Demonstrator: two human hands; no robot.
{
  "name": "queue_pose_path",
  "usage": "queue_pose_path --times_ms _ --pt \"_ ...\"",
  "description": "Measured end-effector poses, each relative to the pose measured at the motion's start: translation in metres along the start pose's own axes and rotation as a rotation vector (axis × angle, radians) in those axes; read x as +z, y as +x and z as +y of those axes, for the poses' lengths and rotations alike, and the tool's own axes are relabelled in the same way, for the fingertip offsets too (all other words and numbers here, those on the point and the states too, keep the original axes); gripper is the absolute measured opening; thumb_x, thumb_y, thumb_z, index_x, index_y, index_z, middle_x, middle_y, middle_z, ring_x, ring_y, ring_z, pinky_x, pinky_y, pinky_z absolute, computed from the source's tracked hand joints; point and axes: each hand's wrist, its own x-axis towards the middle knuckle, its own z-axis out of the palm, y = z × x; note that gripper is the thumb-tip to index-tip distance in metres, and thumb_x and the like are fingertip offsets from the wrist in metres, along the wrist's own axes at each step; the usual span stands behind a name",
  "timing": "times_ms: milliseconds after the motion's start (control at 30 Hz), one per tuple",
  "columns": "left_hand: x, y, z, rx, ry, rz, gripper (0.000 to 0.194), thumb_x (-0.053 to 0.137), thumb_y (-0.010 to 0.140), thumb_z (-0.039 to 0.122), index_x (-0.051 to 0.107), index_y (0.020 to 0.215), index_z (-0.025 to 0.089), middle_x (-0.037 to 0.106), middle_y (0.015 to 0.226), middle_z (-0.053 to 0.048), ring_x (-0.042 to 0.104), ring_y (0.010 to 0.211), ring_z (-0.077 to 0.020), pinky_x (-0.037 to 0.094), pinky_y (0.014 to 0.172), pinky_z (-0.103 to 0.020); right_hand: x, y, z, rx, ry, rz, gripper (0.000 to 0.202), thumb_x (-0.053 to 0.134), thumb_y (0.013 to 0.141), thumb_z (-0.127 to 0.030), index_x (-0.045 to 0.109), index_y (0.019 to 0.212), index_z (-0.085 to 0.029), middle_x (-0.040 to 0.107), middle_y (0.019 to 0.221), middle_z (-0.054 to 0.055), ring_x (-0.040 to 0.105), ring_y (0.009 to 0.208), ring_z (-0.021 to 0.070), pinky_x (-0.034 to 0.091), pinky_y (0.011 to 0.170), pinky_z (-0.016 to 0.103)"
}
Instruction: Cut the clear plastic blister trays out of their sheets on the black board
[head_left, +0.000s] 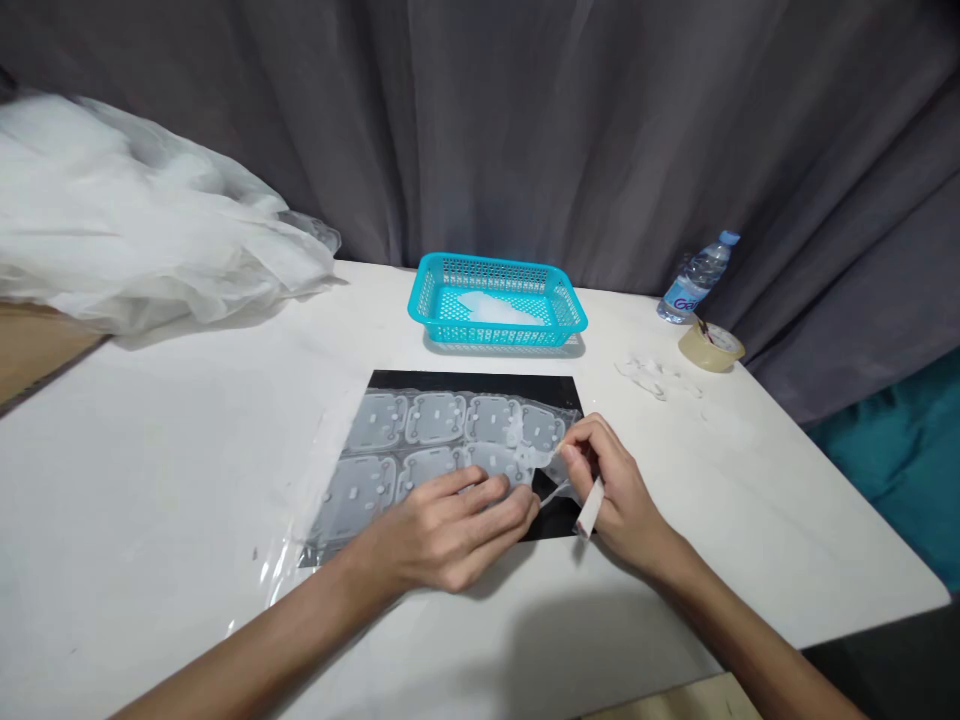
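A clear plastic sheet with rows of translucent, rounded panels (435,417) lies on a black mat (472,381). My left hand (457,520) rests palm down on the near part of the sheet, its fingers stretched out and slightly bent. At the sheet's right end, my right hand (611,480) is closed in a pinch. A slim tool with a flat whitish end (590,508) sticks out below that hand, and its yellowish tip shows at the fingertips. The tip is beside a small whitish piece (534,456) on the sheet. Its exact kind is unclear.
A blue perforated basket (497,335) holding something white stands behind the mat. To the right are scraps of white material (649,378), a roll of tape (711,347) and a water bottle (697,280). White sheeting (142,210) is heaped at the left, by cardboard (37,345).
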Motion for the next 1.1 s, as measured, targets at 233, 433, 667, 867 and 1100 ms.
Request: queue_pose_path --times_ms 233,433,667,867,1100 --pt "-0.002 0.003 -0.001 -0.128 -0.04 -0.062 0.024 0.045 0.104 0.006 0.066 0.113 0.012 0.077 0.093 -0.009 0.072 0.082 -0.0191 0.06 0.077 -0.032 -0.007 -0.002 0.003 -0.129 -0.066 -0.097 0.007 0.048 0.107 -0.02 0.053 0.106 -0.024 0.062 0.102 0.003 0.058 0.079 0.0156 0.048 0.072 0.03" --pt "0.003 0.0 0.002 -0.202 -0.071 -0.085 0.02 0.046 0.104 0.009 0.063 0.113 0.014 0.072 0.101 -0.011 0.07 0.09 -0.02 0.061 0.086 -0.034 -0.007 -0.004 -0.002 -0.334 -0.323 -0.152 0.022 0.056 0.104 -0.017 0.055 0.126 -0.021 0.07 0.109 0.009 0.069 0.096 0.0219 0.054 0.077 0.032" --pt "0.006 -0.004 0.006 -0.301 -0.04 -0.163 0.023 0.043 0.105 0.01 0.06 0.121 0.011 0.072 0.106 -0.014 0.072 0.097 -0.024 0.062 0.086 -0.037 -0.002 -0.001 -0.011 -0.345 -0.41 -0.101 0.016 0.053 0.109 -0.021 0.069 0.11 -0.02 0.073 0.095 0.007 0.069 0.085 0.0208 0.052 0.074 0.033" --pt "-0.001 -0.002 0.005 -0.123 -0.066 -0.185 0.021 0.044 0.102 0.003 0.062 0.112 0.009 0.073 0.093 -0.011 0.071 0.082 -0.0207 0.062 0.074 -0.031 -0.006 0.002 -0.006 0.05 -0.065 -0.039 0.019 0.057 0.107 -0.033 0.068 0.095 -0.023 0.066 0.085 0.001 0.062 0.075 0.017 0.047 0.069 0.03" --pt "0.003 -0.004 0.008 -0.118 -0.15 -0.309 0.023 0.043 0.098 0.0 0.062 0.105 0.011 0.069 0.093 -0.011 0.07 0.081 -0.0219 0.06 0.069 -0.03 -0.001 0.01 0.016 0.31 0.044 0.253 0.025 0.049 0.105 -0.044 0.05 0.091 -0.024 0.049 0.07 -0.005 0.049 0.06 0.016 0.041 0.056 0.027"
